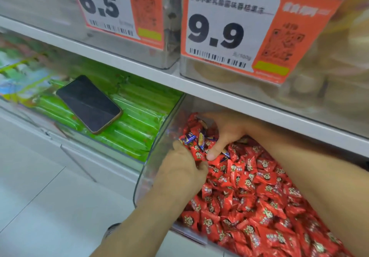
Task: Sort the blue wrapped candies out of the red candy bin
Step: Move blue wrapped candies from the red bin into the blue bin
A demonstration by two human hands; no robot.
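Both bare hands dig among red wrapped candies (249,196) in a clear plastic bin (143,176): left hand (179,168) curled, pinching red wrappers, right hand (221,134) at one o'clock, fingers bent over a blue wrapped candy (190,138); grip unclear.

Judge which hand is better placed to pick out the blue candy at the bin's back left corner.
Left, probably. The left hand has its fingertips right beside the blue wrapped candy near the bin's left wall. The right hand arches over the pile, thumb pressed further right.
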